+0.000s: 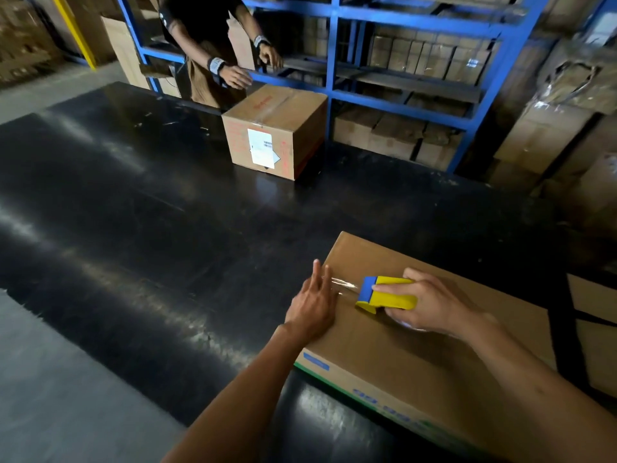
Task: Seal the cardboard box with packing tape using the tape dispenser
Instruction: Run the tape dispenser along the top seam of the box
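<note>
A closed brown cardboard box (417,345) lies flat at lower right of the frame. A yellow-and-blue tape dispenser (384,294) sits on its top. Clear tape (342,285) stretches leftward from it.

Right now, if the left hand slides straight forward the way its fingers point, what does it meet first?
Probably nothing close. The left hand lies flat at the left edge of the cardboard box, fingers pointing away. Ahead is bare black table; the far taped box sits roughly in that line, though depth is unclear.

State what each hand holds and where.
Right hand grips the tape dispenser around its yellow body. Left hand holds nothing; it presses flat on the tape end.
</note>
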Demonstrator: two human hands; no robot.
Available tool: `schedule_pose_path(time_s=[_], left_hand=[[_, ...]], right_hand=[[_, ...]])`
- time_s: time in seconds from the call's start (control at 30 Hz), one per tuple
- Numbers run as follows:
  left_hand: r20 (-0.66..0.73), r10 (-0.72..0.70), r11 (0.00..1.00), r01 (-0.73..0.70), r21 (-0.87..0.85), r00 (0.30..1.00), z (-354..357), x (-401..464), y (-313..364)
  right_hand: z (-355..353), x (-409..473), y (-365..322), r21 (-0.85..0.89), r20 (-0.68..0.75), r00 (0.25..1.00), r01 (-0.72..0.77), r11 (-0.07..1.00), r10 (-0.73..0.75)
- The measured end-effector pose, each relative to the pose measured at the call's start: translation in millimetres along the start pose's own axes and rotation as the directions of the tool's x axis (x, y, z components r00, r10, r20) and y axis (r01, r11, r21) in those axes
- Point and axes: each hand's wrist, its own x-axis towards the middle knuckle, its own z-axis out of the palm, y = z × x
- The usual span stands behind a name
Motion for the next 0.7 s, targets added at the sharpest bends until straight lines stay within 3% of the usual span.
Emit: schedule_pose_path(time_s=[0.17, 0.33, 0.57, 0.7], left_hand=[[0.087, 0.044, 0.99, -0.055, 0.13, 0.995, 0, 2, -5], [0.013, 0.196, 0.896, -0.184, 0.404, 0.981, 13, 3, -9], [0.042, 0.169, 0.91, -0.173, 0.378, 0.985, 17, 7, -13], [0.069, 0.207, 0.866, -0.216, 0.451, 0.976, 12, 9, -10]], right_hand=[[-12, -1, -6, -0.023, 0.052, 0.998, -0.021, 1.0, 0.022], [-11, 10, -6, -0.076, 0.057, 0.998, 0.021, 0.997, -0.017], [-23, -7, 25, -0.178, 0.107, 0.994, 0.026, 0.984, -0.007], [-12, -25, 43, -0.136, 0.079, 0.996, -0.029, 0.99, 0.04]])
